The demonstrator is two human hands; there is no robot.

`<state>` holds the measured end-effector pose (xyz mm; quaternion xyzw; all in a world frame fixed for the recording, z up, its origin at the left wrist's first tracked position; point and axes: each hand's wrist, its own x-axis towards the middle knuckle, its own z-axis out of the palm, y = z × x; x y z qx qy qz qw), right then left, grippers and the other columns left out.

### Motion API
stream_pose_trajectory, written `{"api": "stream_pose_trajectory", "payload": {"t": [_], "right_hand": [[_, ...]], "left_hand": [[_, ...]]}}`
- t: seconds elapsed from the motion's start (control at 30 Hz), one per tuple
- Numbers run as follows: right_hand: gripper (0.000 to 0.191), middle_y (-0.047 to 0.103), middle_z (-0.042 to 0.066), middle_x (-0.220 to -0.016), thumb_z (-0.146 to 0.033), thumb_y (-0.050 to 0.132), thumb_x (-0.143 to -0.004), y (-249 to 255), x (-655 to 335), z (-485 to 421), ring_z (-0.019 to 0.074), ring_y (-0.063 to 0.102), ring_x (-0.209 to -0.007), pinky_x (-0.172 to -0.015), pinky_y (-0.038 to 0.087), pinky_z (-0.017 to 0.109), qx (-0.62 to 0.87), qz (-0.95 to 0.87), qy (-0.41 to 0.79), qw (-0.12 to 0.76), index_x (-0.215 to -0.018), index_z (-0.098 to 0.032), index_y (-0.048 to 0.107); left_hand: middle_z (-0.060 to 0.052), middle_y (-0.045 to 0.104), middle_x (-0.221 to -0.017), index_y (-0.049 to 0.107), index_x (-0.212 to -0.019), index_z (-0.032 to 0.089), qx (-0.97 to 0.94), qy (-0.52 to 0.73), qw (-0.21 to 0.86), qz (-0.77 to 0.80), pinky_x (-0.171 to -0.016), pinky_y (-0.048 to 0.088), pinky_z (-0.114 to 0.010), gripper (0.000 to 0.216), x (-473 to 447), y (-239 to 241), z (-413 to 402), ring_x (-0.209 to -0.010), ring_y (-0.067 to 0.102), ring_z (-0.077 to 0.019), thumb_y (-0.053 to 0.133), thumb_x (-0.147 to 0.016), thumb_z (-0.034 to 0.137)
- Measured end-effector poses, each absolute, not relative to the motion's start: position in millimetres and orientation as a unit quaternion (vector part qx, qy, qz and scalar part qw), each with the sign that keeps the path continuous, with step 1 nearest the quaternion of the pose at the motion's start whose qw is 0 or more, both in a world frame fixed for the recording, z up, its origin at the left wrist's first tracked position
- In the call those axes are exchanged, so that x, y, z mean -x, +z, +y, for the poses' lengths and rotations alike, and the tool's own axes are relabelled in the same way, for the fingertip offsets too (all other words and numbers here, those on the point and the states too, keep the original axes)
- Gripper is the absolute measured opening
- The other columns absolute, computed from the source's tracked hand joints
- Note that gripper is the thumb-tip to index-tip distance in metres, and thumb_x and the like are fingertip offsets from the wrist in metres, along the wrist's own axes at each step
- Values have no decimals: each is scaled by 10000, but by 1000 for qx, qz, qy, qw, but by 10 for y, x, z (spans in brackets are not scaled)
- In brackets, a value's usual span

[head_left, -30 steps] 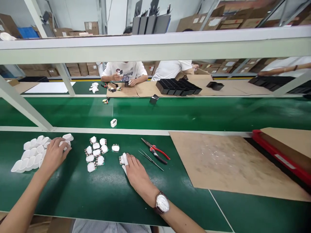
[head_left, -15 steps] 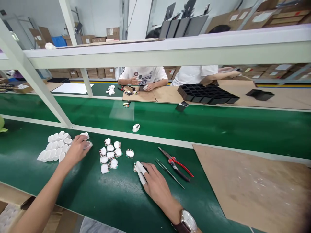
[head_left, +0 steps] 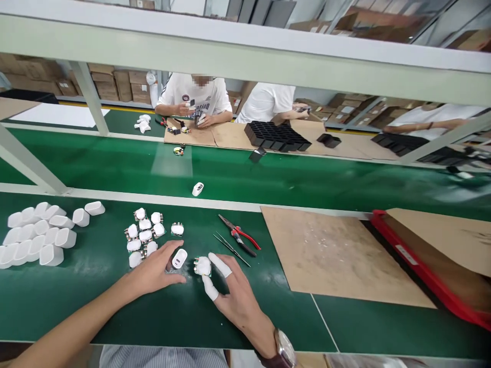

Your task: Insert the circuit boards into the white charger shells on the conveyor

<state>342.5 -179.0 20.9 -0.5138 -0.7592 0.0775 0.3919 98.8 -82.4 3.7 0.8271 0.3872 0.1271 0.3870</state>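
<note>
My left hand (head_left: 155,270) rests on the green mat (head_left: 115,301) with its fingers closed on a white charger shell (head_left: 179,258). Just to the right, my right hand (head_left: 233,296), with white finger cots on thumb and forefinger, pinches a small charger insert with a circuit board (head_left: 202,266). The two parts lie close together, a few centimetres apart. A cluster of several similar inserts (head_left: 144,236) sits just behind my left hand. A pile of empty white shells (head_left: 40,234) lies at the far left.
Red-handled pliers (head_left: 240,240) and tweezers (head_left: 231,249) lie right of the hands. A brown board (head_left: 337,255) and a red tray (head_left: 429,266) fill the right side. One white charger (head_left: 198,189) rides the conveyor belt (head_left: 307,179). People work across the belt beside black trays (head_left: 276,137).
My left hand left the shell pile and moved right with a white shell, ending beside my right hand. My right hand stayed on its insert. The camera swung.
</note>
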Motion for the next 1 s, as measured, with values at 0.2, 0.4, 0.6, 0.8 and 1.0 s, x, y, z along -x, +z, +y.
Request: {"api": "stream_pose_trajectory", "payload": {"t": [0.2, 0.4, 0.6, 0.8, 1.0], "right_hand": [[543, 642, 126, -1223, -89, 624, -961, 240, -3357, -1749, 257, 621, -1111, -918, 608, 446, 500, -766, 66, 397, -1464, -221, 469], [547, 641, 129, -1225, -88, 629, -960, 272, -3397, -1747, 263, 628, -1117, -917, 607, 453, 499, -773, 61, 387, -1466, -222, 472], [568, 653, 141, -1253, -58, 620, -955, 310, -3344, -1779, 270, 624, -1150, -937, 605, 466, 475, -794, 51, 377, -1479, -215, 467], [554, 661, 161, -1252, -71, 605, -964, 294, -3329, -1754, 289, 622, -1139, -916, 621, 473, 465, -816, 18, 343, -1484, -193, 458], [534, 638, 171, -1290, -62, 580, -961, 273, -3323, -1748, 309, 596, -1164, -927, 618, 496, 470, -831, 22, 296, -1469, -170, 454]], "left_hand": [[-62, 636, -1403, 456, -1536, 307, -848, 159, 380, 335, -1026, 560, -414, 627, -961, 61, -890, -1135, 669, -246, 533, -943, 118], [-123, 551, -1416, 579, -1399, 281, -878, 190, 290, 331, -996, 575, -504, 550, -1044, -47, -966, -1246, 581, -347, 781, -897, 379], [-111, 613, -1339, 391, -1533, 294, -852, 280, 313, 314, -1034, 559, -487, 555, -1164, -243, -1043, -1238, 603, -283, 591, -1023, 203], [-121, 554, -1452, 160, -1634, 336, -836, 285, 349, 313, -1100, 541, -498, 765, -1101, -263, -1086, -1339, 583, -274, 587, -1015, 190], [-120, 575, -1447, 135, -1645, 325, -843, 296, 326, 308, -1080, 564, -492, 789, -1096, -295, -1069, -1343, 583, -286, 595, -1016, 203]]}}
